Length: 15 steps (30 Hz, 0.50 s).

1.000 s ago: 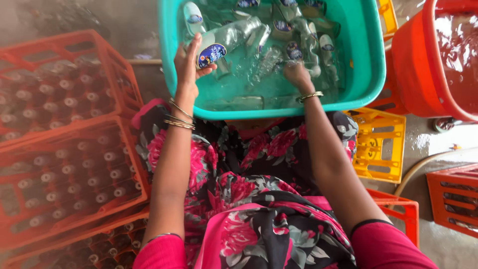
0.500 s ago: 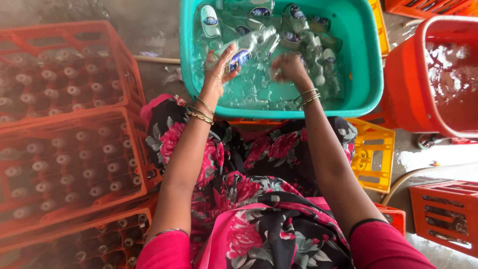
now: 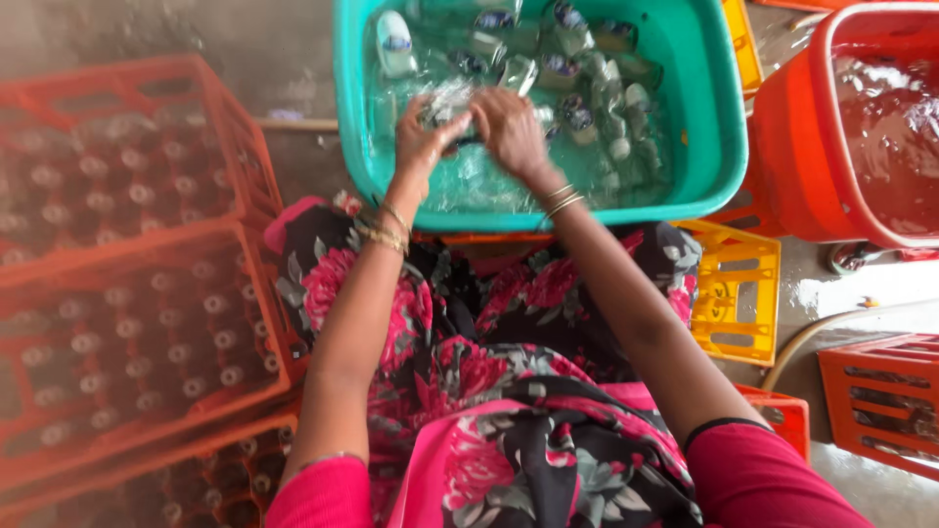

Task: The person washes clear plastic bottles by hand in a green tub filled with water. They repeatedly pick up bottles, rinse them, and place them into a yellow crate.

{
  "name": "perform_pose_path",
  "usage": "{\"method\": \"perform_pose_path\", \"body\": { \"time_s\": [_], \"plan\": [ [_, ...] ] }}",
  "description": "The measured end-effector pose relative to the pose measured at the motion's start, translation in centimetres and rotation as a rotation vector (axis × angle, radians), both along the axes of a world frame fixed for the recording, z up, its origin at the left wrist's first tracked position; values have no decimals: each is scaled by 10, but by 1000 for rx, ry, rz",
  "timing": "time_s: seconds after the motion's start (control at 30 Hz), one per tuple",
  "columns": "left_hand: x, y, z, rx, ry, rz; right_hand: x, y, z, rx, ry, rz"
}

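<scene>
Gripping one glass bottle (image 3: pixel 452 108) between them, both hands (image 3: pixel 423 142) (image 3: pixel 509 127) meet over the teal tub (image 3: pixel 724 147).

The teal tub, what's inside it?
The teal tub holds water and many glass bottles. Both hands, left hand and right hand, cover one bottle; the tub bottom is hidden.

Wet grey concrete floor (image 3: pixel 245 49) under bright daylight; stacked orange crates (image 3: pixel 117 293) of bottles at the left, a yellow crate (image 3: pixel 738 293) and hose (image 3: pixel 831 332) at the right.
</scene>
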State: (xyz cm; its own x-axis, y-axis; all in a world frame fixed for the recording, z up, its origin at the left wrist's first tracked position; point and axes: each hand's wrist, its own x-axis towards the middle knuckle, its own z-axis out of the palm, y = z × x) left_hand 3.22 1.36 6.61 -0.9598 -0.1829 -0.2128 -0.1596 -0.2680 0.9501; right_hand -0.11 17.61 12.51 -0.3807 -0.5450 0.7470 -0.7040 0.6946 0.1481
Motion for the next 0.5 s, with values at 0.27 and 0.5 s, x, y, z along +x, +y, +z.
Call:
{"method": "perform_pose_path", "body": {
  "time_s": [0.27,0.5],
  "plan": [
    [23,5,35,-418,780,-91,-79,48,20,434,-1047,-30],
    [10,-7,20,-669,290,-534,-32,36,58,614,-718,-201]
  ]
}}
